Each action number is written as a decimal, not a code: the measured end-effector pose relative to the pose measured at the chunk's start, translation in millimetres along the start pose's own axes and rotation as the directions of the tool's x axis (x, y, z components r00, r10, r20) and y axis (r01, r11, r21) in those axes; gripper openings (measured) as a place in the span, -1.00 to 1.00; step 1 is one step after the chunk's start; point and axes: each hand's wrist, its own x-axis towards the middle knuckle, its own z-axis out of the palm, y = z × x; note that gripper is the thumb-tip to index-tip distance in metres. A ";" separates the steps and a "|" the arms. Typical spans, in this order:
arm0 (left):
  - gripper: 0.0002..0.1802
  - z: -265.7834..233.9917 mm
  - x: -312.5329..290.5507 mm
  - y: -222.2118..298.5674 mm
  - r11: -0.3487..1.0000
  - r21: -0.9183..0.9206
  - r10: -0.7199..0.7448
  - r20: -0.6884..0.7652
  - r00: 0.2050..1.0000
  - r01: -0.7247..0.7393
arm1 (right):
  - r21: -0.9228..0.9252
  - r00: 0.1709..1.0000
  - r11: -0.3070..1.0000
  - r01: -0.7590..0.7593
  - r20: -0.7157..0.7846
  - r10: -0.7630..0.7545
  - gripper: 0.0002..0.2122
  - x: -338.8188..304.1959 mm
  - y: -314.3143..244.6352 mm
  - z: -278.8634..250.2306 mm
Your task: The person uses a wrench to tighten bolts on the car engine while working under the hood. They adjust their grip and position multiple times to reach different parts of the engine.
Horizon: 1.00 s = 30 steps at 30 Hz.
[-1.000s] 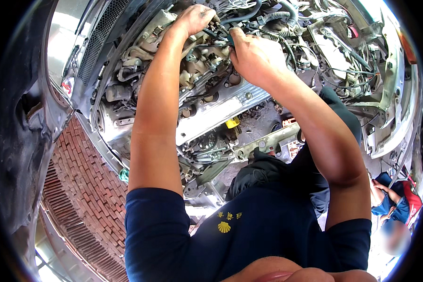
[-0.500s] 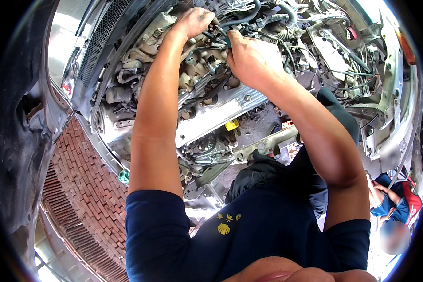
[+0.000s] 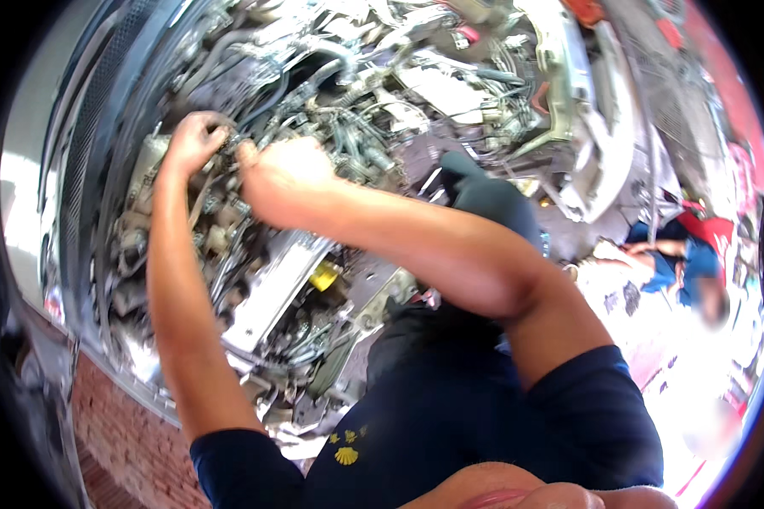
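Observation:
Both of my arms stretch into a car's engine bay, and the picture is smeared by motion. My left hand (image 3: 197,140) is closed, fingers curled, at a cluster of wiring and small parts (image 3: 231,146) near the cowl. Facing it from the other side, my right hand (image 3: 289,182) is closed too, its thumb toward the same cluster. What the fingers of either hand hold is hidden. Just below my hands lies a long silver metal cover (image 3: 272,301). Beyond them curves a dark hose (image 3: 272,100).
A yellow part (image 3: 323,276) sits beside the silver cover. My dark-clothed leg (image 3: 497,208) is among the engine bay parts. Metal front body framing (image 3: 560,85) stands at the right. Farther right, a person in blue and red (image 3: 671,254) sits low. Brick paving (image 3: 123,424) shows at lower left.
The view has swung, so the engine bay and my hands appear farther left and lower. My hands stay close together at the wiring. More of the seated person and the right side shows.

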 end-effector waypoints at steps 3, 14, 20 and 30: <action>-0.69 -5.2 -2.2 16.4 0.994 -0.099 -0.055 0.009 0.998 0.056 | -0.024 0.990 0.992 0.126 -0.062 -0.127 -0.62 -4.3 2.9 -4.0; -0.71 -0.1 13.6 7.1 0.993 0.104 0.048 0.023 0.999 -0.051 | -0.365 0.982 0.915 0.174 0.000 -0.187 -0.44 -3.3 2.6 -0.7; -0.70 -4.5 -3.4 9.0 0.987 -0.070 -0.139 0.048 0.989 0.142 | -0.359 0.945 0.900 0.247 -0.115 -0.305 -0.52 1.7 6.1 18.2; -0.66 -5.2 4.1 13.1 0.998 0.049 -0.050 0.029 0.998 0.048 | -0.199 0.985 0.965 0.169 0.075 -0.157 -0.47 -1.1 -2.1 -8.7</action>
